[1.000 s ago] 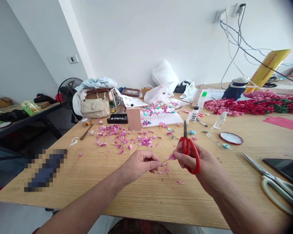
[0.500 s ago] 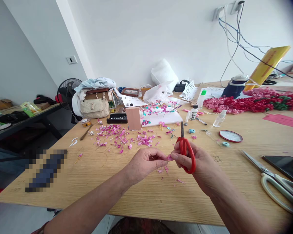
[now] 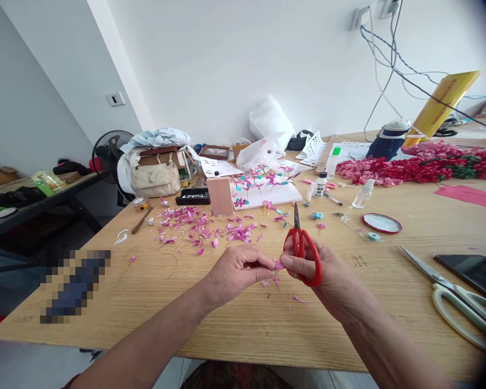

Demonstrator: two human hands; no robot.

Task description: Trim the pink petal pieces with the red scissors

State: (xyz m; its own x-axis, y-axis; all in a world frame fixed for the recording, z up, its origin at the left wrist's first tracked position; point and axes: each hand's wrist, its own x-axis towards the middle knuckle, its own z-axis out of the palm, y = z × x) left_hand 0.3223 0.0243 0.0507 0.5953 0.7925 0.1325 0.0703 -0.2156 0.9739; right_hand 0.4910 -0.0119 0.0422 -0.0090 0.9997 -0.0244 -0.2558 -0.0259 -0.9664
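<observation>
Above the middle of the wooden table, my left hand (image 3: 238, 270) pinches a small pink petal (image 3: 279, 265) between thumb and fingertips. My right hand (image 3: 311, 262) touches the same petal with its thumb and finger, and red-handled scissors (image 3: 316, 265) are tucked in that hand, their dark blades pointing up and away. Below the hands lie a few pink scraps (image 3: 297, 299). A wide scatter of pink petals (image 3: 190, 221) spreads beyond my left hand. Finished-looking pink and teal flowers (image 3: 263, 183) on thin stems stand behind, beside a pinkish block (image 3: 221, 195).
Large pale-handled scissors (image 3: 449, 297) and a black phone (image 3: 470, 270) lie at the right. Small bottles (image 3: 319, 185), a spray bottle (image 3: 363, 194) and a round red-rimmed lid (image 3: 382, 222) stand beyond my right hand. Bunches of pink and red flowers (image 3: 421, 167) lie at the back right.
My right hand has shifted slightly left, and the scissors' blades tilt a little more to the left. Both hands stay at the pink petal.
</observation>
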